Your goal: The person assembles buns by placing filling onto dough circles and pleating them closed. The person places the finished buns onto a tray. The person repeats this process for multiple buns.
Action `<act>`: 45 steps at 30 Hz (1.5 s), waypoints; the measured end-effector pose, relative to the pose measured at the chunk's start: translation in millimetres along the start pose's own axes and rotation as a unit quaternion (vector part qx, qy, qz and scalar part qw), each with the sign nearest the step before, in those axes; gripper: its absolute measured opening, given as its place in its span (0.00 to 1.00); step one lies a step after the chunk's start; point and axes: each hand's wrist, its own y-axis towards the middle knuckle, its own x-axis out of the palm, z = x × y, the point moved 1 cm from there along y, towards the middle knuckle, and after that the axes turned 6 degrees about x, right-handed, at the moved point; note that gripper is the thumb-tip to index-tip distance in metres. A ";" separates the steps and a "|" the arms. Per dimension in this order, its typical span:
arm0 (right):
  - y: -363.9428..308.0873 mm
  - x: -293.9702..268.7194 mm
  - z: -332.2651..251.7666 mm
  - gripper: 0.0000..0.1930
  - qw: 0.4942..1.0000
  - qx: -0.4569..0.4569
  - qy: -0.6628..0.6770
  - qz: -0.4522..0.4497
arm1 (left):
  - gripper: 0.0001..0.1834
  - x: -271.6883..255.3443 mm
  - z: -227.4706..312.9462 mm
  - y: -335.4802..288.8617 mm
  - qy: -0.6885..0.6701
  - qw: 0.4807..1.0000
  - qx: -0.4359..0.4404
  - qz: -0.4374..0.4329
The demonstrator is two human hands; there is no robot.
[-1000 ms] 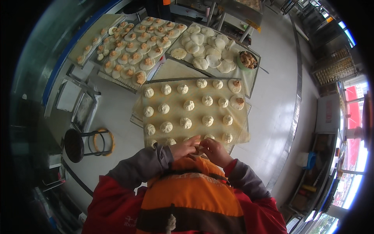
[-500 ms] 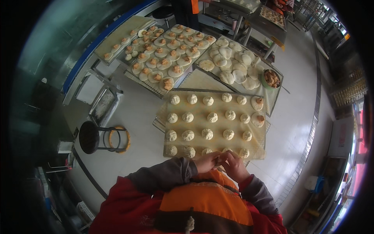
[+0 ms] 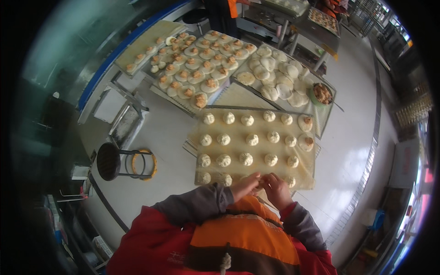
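Pinching dough bun (image 3: 261, 184) at tray (image 3: 236, 149)'s near edge

My left hand (image 3: 246, 187) and right hand (image 3: 277, 190) grip it, fingers closed; it's mostly hidden. Best, I'd judge: left cups, right gathers small even pleats. Pleated buns (image 3: 246, 159) sit right by my fingers, in the way. Two filled wrappers (image 3: 305, 143) right, filling bowl (image 3: 313, 98) far right, stool (image 3: 108, 161) left.

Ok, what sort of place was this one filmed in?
Probably a commercial kitchen or bun-making workshop: rows of pleated buns on a tray, many dough rounds, some topped with filling, and a bowl that looks full of filling.
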 end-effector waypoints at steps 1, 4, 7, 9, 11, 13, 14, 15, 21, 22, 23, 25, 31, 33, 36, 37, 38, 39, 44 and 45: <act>-0.3 -0.9 0.7 0.07 1.000 0.005 0.016 0.004 | 0.16 -1.1 3.7 -3.2 -0.025 0.997 -0.064 0.046; 1.2 -1.5 3.6 0.06 0.998 -0.019 -0.052 0.014 | 0.18 13.1 14.3 -9.8 -0.057 0.996 0.019 0.059; 1.6 -7.3 6.2 0.05 0.998 -0.044 -0.041 0.020 | 0.23 24.4 22.9 -10.6 0.011 0.996 0.061 0.066; 0.6 -12.0 7.2 0.07 0.998 -0.039 -0.045 0.001 | 0.24 29.0 22.4 -11.1 -0.022 0.992 0.097 0.075; 1.8 -16.3 8.4 0.07 0.998 -0.039 -0.026 -0.029 | 0.24 28.6 18.5 -10.4 0.020 0.994 0.089 0.067; 1.4 -19.2 7.2 0.07 0.994 -0.087 -0.059 -0.014 | 0.24 23.5 17.9 -5.1 0.145 0.974 0.172 0.038; 1.2 -19.4 6.4 0.07 0.992 -0.103 -0.073 -0.008 | 0.24 21.5 18.5 -1.2 0.248 0.939 0.236 0.022; 1.1 -19.3 6.5 0.06 0.995 -0.086 -0.053 -0.004 | 0.23 19.7 16.8 0.6 0.274 0.933 0.231 0.025; -0.7 -17.0 4.0 0.08 0.995 -0.091 -0.032 0.010 | 0.24 21.0 17.7 -3.9 0.026 0.997 0.059 0.043; -0.8 -17.2 3.5 0.09 0.992 -0.114 -0.049 0.012 | 0.25 20.0 21.0 -6.0 0.114 0.992 0.042 0.026; -0.6 -17.4 3.1 0.10 0.990 -0.124 -0.058 0.013 | 0.26 19.5 23.5 -8.2 0.079 0.996 0.024 0.015; 0.4 -17.7 2.6 0.10 0.993 -0.118 -0.021 0.015 | 0.27 18.0 27.1 -10.5 0.003 1.000 0.005 -0.013; 2.8 -12.1 -5.0 0.10 0.986 -0.151 -0.063 0.008 | 0.32 8.5 26.3 -11.2 0.130 0.991 0.028 -0.009; 2.0 -9.5 -7.0 0.09 0.990 -0.136 -0.029 0.018 | 0.33 3.3 27.1 -10.3 0.157 0.987 -0.010 -0.042; 0.2 -3.8 -6.0 0.08 0.994 -0.104 -0.022 0.003 | 0.35 -3.8 29.6 -15.4 0.067 0.996 -0.015 -0.054; 0.3 -1.2 -5.3 0.08 0.996 -0.091 -0.017 -0.002 | 0.35 -6.5 31.2 -19.8 0.016 0.998 -0.004 -0.058; -1.2 1.1 -4.6 0.07 0.998 -0.050 0.035 -0.002 | 0.31 -9.0 32.7 -25.2 0.084 0.995 0.016 -0.057; -1.7 4.4 -4.0 0.07 0.998 -0.034 0.056 -0.008 | 0.29 -10.5 34.6 -28.2 0.154 0.984 0.079 -0.053; -7.1 20.5 -2.5 0.08 0.991 0.043 0.124 0.002 | 0.22 -13.8 33.6 -37.5 0.245 0.933 0.259 0.040; -8.0 21.7 -3.1 0.07 0.994 0.025 0.107 0.006 | 0.23 -13.6 32.6 -37.3 0.255 0.928 0.271 0.024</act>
